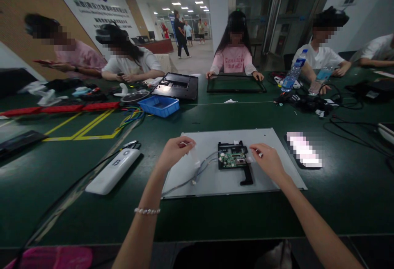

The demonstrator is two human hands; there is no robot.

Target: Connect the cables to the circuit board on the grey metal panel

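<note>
A flat light-grey panel (277,176) lies on the table in front of me. On it sits a green circuit board (232,159) in a black plastic bracket (247,176), with thin grey cables (203,166) running off to the left. My left hand (177,151) is above the panel's left part, thumb and fingers pinched on a clear strip of film (194,156) that hangs down. Just right of the board, my right hand (268,159) is closed in a pinch; what its fingertips hold, if anything, is too small to make out.
A white power bank (113,170) with a cable lies left of the panel, a phone (303,150) right of it. Beyond are a blue tray (160,107), a black laptop-like casing (177,85) and a water bottle (294,72). Across the table, a person holds a black frame (236,91).
</note>
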